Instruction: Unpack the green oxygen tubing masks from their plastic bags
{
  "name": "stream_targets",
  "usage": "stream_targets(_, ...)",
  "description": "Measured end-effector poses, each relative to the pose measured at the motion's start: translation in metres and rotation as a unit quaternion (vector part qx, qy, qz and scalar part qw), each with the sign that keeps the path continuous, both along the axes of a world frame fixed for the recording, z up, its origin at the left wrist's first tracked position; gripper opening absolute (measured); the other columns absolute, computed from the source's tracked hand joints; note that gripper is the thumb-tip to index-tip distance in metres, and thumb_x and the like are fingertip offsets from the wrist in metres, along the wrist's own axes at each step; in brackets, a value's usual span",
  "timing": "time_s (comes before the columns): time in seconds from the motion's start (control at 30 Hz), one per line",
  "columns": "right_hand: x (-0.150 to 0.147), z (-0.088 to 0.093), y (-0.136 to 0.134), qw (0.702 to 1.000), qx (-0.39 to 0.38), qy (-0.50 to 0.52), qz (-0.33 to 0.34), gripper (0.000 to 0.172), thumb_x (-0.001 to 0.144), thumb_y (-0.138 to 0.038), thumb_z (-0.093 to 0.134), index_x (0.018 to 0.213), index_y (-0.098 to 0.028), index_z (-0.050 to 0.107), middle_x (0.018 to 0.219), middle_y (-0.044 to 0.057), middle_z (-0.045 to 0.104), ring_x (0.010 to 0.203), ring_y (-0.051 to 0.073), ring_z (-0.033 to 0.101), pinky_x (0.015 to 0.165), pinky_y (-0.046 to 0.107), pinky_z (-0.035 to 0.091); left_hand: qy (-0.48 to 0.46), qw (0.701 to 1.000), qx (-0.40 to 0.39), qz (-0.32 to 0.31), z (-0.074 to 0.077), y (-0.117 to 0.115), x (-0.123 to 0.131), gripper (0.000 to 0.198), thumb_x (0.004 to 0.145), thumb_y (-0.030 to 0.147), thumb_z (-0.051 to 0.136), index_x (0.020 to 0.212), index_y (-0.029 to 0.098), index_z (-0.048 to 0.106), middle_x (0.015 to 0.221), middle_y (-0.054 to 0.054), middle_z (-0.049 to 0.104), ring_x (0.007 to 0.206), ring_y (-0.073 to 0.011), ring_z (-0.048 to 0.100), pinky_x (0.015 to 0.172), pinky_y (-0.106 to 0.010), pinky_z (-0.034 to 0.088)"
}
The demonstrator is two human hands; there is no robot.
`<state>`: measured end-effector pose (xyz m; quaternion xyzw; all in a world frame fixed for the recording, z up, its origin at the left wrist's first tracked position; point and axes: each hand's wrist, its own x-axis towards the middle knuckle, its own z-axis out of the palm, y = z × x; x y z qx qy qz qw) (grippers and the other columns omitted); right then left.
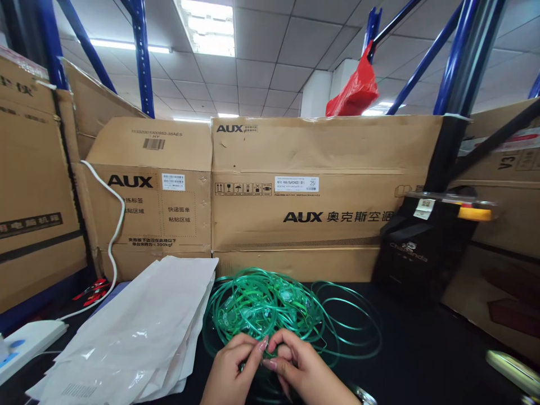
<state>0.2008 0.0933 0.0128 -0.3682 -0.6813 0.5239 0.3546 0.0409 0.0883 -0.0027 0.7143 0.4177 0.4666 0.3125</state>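
A tangled heap of thin green plastic tubing (270,306) lies on the dark table in front of me, with loops spreading to the right. My left hand (230,368) and my right hand (301,368) meet at the heap's near edge. Both hands have their fingertips pinched together on a piece of the green tubing between them. What exactly sits between the fingertips is partly hidden by the fingers.
A stack of white plastic bags (135,332) lies left of the tubing. AUX cardboard boxes (312,197) wall off the back. A black bag (422,247) stands at right. A white power strip (25,343) and cable (112,236) sit at far left.
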Motion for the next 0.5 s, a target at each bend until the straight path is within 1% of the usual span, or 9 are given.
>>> stream_targets(0.1,0.005,0.010,-0.003,0.998,0.028,-0.060,-0.006,0.018,0.080,-0.036,0.053,0.082,-0.019,0.048,0.046,-0.011,0.036,0.041,0.006,0.033,0.041,0.016,0.027,0.027,0.999,0.029,0.036,-0.003,0.000,0.001,0.032,0.086,0.035,0.041,0.071,0.017,0.063,0.071,-0.003,0.060,0.070,-0.0153,0.058,0.066,-0.023,0.042)
stream_targets(0.17,0.007,0.016,-0.005,0.994,0.056,-0.097,-0.005,0.016,0.082,-0.034,0.050,0.081,-0.018,0.052,0.048,-0.009,0.041,0.045,0.007,0.039,0.048,0.018,0.032,0.044,0.997,0.047,0.047,-0.005,-0.001,0.003,0.030,0.086,0.034,0.041,0.072,0.018,0.061,0.069,-0.002,0.058,0.068,-0.0146,0.056,0.064,-0.022,0.041)
stream_targets(0.23,0.008,0.021,-0.006,0.990,0.078,-0.114,0.006,0.019,0.084,-0.034,0.048,0.078,-0.017,0.054,0.052,-0.005,0.048,0.053,0.009,0.046,0.057,0.020,0.037,0.055,0.996,0.063,0.034,-0.007,-0.001,0.004,0.031,0.087,0.033,0.039,0.071,0.017,0.060,0.069,-0.002,0.057,0.068,-0.0143,0.056,0.064,-0.022,0.041)
stream_targets(0.27,0.009,0.022,-0.006,0.990,0.080,-0.114,0.009,0.020,0.084,-0.035,0.047,0.077,-0.017,0.054,0.054,-0.005,0.049,0.055,0.010,0.047,0.058,0.020,0.038,0.059,0.996,0.069,0.024,-0.008,-0.001,0.005,0.032,0.088,0.033,0.038,0.071,0.017,0.060,0.069,-0.003,0.057,0.068,-0.0143,0.056,0.064,-0.022,0.041)
stream_targets(0.4,0.009,0.022,-0.005,0.987,0.102,-0.125,-0.003,0.018,0.083,-0.037,0.048,0.077,-0.019,0.050,0.062,-0.004,0.050,0.059,0.011,0.045,0.058,0.019,0.037,0.067,0.996,0.064,0.006,-0.009,0.002,0.005,0.037,0.089,0.034,0.034,0.072,0.016,0.062,0.069,-0.004,0.058,0.067,-0.0149,0.055,0.063,-0.022,0.041)
stream_targets(0.5,0.008,0.023,-0.005,0.977,0.150,-0.153,0.017,0.016,0.083,-0.036,0.047,0.079,-0.021,0.049,0.074,-0.003,0.055,0.069,0.012,0.049,0.065,0.019,0.038,0.069,0.997,0.041,-0.008,-0.006,0.003,0.004,0.040,0.088,0.036,0.033,0.070,0.016,0.063,0.066,-0.004,0.058,0.067,-0.0154,0.055,0.062,-0.023,0.041)
